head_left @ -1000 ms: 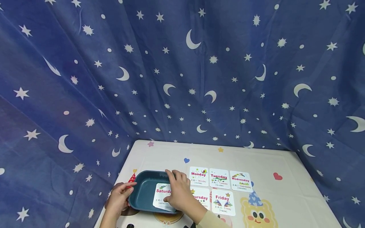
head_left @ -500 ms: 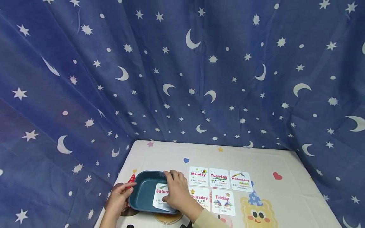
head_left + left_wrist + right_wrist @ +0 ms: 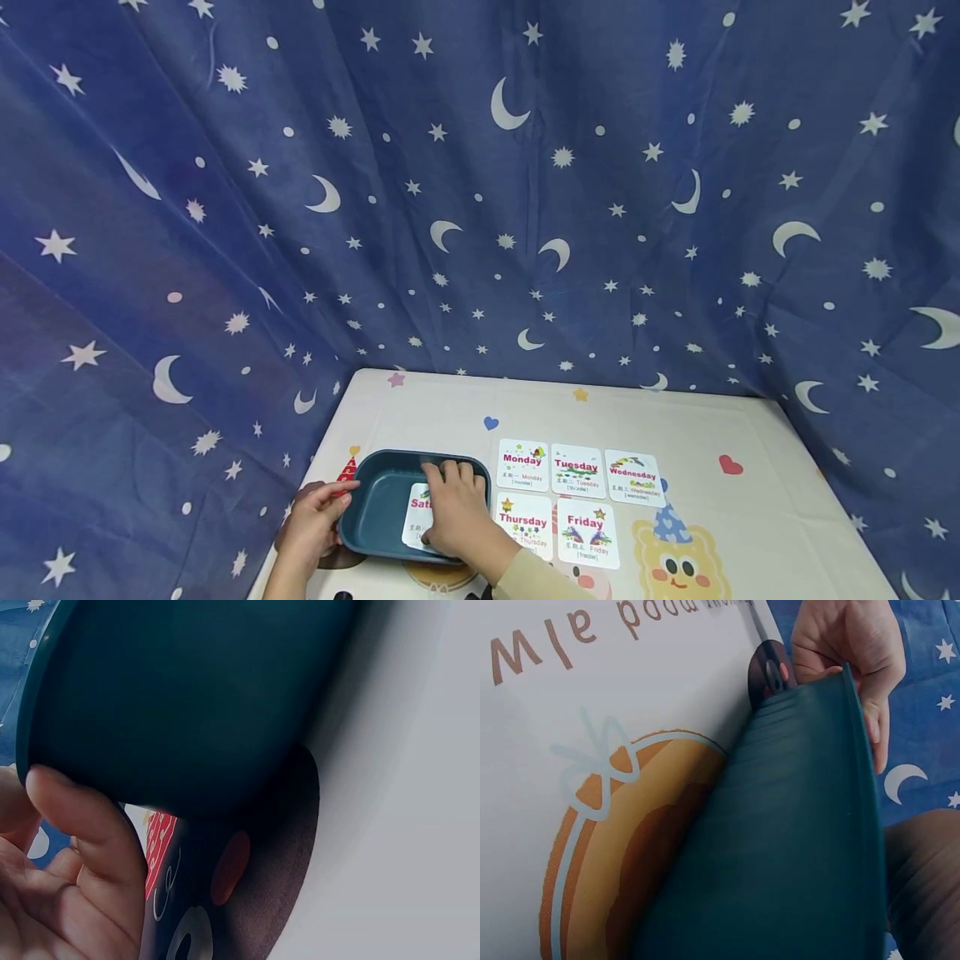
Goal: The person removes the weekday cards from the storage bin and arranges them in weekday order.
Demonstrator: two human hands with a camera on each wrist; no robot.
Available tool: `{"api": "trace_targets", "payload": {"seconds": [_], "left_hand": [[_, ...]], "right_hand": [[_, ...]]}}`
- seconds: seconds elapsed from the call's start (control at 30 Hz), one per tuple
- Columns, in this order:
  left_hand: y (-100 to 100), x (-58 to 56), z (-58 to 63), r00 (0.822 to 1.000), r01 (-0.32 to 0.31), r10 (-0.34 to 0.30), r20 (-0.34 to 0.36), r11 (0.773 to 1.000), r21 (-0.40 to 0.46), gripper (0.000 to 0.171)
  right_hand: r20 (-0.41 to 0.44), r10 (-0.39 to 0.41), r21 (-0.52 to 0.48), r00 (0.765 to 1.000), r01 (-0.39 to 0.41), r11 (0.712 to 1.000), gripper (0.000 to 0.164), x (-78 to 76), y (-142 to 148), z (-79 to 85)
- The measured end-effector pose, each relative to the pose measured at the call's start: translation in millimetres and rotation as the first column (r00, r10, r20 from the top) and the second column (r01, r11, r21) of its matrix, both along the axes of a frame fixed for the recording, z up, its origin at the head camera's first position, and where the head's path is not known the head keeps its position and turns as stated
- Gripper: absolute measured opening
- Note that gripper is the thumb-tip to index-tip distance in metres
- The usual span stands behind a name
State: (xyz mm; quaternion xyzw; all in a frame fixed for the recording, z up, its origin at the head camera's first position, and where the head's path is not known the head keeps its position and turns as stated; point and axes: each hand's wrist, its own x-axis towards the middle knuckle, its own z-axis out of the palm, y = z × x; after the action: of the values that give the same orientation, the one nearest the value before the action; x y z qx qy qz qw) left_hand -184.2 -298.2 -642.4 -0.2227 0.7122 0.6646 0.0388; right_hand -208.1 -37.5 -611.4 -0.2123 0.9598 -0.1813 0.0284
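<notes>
A dark teal, deep oblong tray (image 3: 375, 508) stands at the table's near left. My left hand (image 3: 311, 525) pinches its left rim; in the left wrist view the thumb (image 3: 86, 810) presses the outer wall. Inside the tray's right half lies a white Saturday word card (image 3: 414, 525), partly covered by my right hand (image 3: 463, 512). The right fingers bend down over this card, with the thumb near its lower edge. Whether they grip it is hidden. In the right wrist view the tray wall (image 3: 780, 825) hides the card, and the left hand (image 3: 851, 645) shows beyond.
Right of the tray, a Monday card (image 3: 522, 465), a Tuesday card (image 3: 577, 471) and a Wednesday card (image 3: 634, 478) form a row. Below them lie a Thursday card (image 3: 523, 522) and a Friday card (image 3: 588, 533). A starry blue curtain (image 3: 525, 208) rises behind the cartoon-printed tablecloth (image 3: 690, 433).
My right hand has shifted left and a little down, further into the tray over the Saturday card, uncovering the Thursday card and tray's right rim. The left hand keeps its place.
</notes>
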Motion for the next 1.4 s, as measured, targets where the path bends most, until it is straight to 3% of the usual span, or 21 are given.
{"api": "trace_targets", "payload": {"seconds": [0.5, 1.07, 1.4], "left_hand": [[0, 0.1, 0.5, 1.000, 0.003, -0.003, 0.008, 1.000, -0.011, 0.035], [2, 2.0, 3.6, 1.000, 0.010, -0.010, -0.006, 1.000, -0.015, 0.033], [3, 2.0, 4.8, 1.000, -0.003, 0.002, -0.006, 1.000, -0.015, 0.032]], "right_hand": [[0.046, 0.005, 0.109, 0.999, -0.010, 0.994, 0.113, -6.2, -1, -11.7], [0.044, 0.019, 0.116, 0.999, -0.024, 0.993, 0.109, -9.7, 0, -16.6], [0.001, 0.018, 0.093, 1.000, -0.018, 0.996, 0.103, -8.1, 0, -18.9]]}}
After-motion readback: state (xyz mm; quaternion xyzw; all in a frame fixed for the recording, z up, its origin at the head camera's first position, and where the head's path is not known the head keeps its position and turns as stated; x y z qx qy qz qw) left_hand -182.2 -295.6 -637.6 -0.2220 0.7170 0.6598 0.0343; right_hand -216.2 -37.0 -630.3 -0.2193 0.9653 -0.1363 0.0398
